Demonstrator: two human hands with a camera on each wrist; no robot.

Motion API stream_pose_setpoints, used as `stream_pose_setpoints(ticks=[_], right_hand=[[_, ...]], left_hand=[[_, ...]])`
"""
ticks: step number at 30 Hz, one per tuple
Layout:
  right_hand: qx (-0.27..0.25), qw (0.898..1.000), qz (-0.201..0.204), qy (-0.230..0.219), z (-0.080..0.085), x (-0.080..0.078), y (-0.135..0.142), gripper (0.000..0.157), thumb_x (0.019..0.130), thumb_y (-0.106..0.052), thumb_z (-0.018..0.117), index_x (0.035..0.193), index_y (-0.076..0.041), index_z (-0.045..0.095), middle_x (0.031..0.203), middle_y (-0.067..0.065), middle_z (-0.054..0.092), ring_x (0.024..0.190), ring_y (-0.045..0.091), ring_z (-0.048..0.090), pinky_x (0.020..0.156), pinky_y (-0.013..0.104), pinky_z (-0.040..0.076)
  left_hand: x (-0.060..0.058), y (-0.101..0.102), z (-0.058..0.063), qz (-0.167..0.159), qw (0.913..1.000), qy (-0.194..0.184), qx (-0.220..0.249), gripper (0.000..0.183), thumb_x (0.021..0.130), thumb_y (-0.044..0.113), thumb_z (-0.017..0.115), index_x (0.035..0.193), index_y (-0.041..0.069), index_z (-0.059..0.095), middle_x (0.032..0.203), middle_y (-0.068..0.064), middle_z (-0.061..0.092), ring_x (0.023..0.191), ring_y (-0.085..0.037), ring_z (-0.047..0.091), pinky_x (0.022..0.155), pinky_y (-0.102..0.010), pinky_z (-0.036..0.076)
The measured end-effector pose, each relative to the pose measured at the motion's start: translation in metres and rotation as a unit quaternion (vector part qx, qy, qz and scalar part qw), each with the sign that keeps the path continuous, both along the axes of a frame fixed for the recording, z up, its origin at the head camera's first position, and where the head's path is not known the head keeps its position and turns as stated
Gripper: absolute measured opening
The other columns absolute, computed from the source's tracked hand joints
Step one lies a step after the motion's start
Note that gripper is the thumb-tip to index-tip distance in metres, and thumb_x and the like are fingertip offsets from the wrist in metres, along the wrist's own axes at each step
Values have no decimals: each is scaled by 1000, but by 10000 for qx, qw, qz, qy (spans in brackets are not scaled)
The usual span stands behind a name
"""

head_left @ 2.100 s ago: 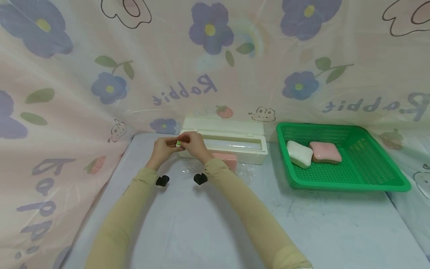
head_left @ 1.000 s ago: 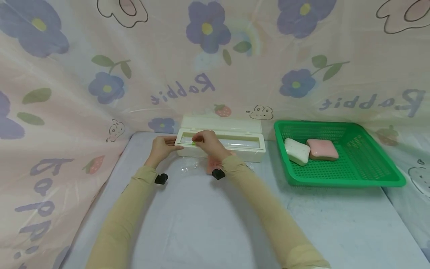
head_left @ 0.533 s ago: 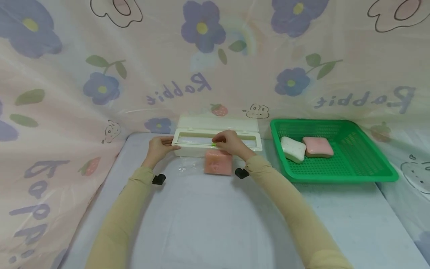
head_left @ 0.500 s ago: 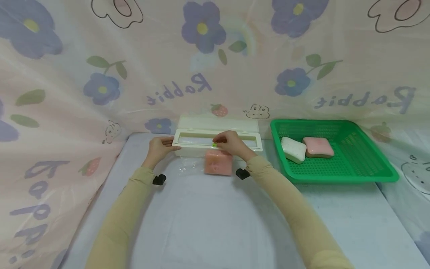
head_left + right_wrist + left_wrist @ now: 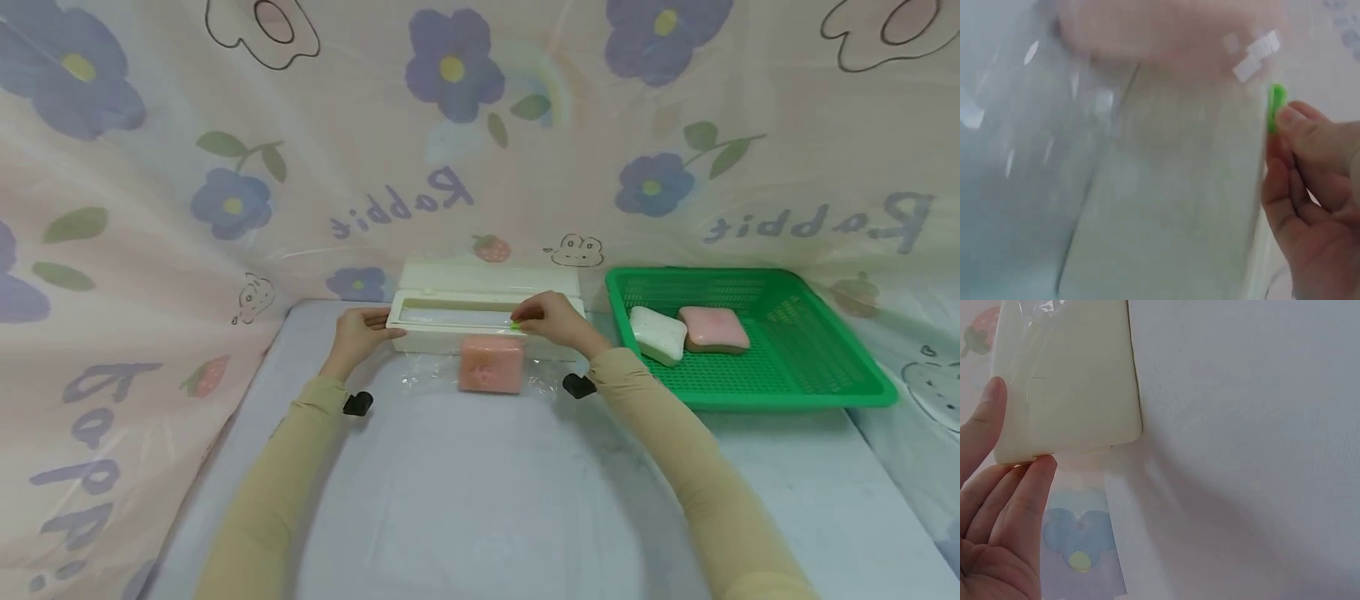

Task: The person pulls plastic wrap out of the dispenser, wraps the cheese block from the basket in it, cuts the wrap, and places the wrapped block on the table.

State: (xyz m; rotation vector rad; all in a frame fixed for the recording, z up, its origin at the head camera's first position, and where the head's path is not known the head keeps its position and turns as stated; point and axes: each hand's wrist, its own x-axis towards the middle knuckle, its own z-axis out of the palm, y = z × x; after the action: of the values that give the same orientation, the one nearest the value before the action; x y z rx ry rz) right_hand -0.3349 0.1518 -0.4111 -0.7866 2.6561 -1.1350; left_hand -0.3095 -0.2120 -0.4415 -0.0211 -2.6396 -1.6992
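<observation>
A cream cling film dispenser [image 5: 431,342] stands at the back of the table, lid raised, a roll of film [image 5: 450,317] inside. My left hand [image 5: 356,337] holds its left end, thumb on the front face and fingers at the end edge, as the left wrist view [image 5: 1007,519] shows. With thumb and forefinger my right hand [image 5: 558,321] pinches a small green slide cutter [image 5: 1277,106] on the front rim, right of the middle. Clear film [image 5: 423,372] hangs from the front onto the table. A pink bar of soap [image 5: 491,367] sits against the front, overlapped by the film.
To the right stands a green basket [image 5: 765,400] with a white soap bar [image 5: 658,335] and a pink soap bar [image 5: 714,329] in its left half. A flowered curtain [image 5: 510,167] hangs behind and left of the white-covered table [image 5: 465,500].
My right hand came away from beside the left hand and has moved the green slide cutter rightward along the dispenser's rim. The left hand now holds the left end; the pink soap is uncovered from the arm.
</observation>
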Motion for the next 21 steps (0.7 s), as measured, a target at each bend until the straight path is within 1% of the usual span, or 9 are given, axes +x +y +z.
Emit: stream_pose_setpoints(ticks=[2,5,7,13,17,21], right_hand=[[50,10000,-28,-32,2,1,13,18,88,-1,67,105,3,70,100,7,70,95,21,65,84,35,54],[153,9998,85,-59,7,3,27,17,88,-1,68,104,3,70,99,8,70,94,22,65,83,36,55],[272,9995,154,-59,11,4,32,16,88,-2,68,103,1,71,98,7,70,93,21,65,83,35,55],[563,9982,188,-118,17,4,37,11,88,-3,68,97,-4,75,95,4,72,89,18,65,77,31,56],[631,9977,262,-28,21,5,35,11,87,-1,69,97,-2,74,94,7,72,87,18,65,76,31,56],[603,9977,261,-192,23,6,32,11,85,0,70,96,-1,74,91,7,71,84,18,65,75,30,56]], left_hand=[[0,0,0,3,10000,19,-4,60,73,19,85,123,-3,61,120,-19,62,109,-27,62,82,-24,54],[0,2,0,16,10000,65,-7,58,73,18,85,122,-3,62,119,-19,63,108,-27,62,81,-24,54],[-1,3,0,6,10000,90,16,58,73,17,85,122,-4,62,118,-20,63,107,-28,63,81,-24,55],[-1,4,0,-30,9999,0,120,58,73,16,85,122,-4,61,119,-20,63,107,-27,63,80,-23,54],[-1,4,1,-38,10000,-16,67,58,74,18,84,123,-3,61,120,-19,62,108,-27,62,81,-23,54],[2,2,3,-30,10000,-5,54,58,74,17,84,123,-3,61,120,-19,62,108,-27,62,81,-24,54]])
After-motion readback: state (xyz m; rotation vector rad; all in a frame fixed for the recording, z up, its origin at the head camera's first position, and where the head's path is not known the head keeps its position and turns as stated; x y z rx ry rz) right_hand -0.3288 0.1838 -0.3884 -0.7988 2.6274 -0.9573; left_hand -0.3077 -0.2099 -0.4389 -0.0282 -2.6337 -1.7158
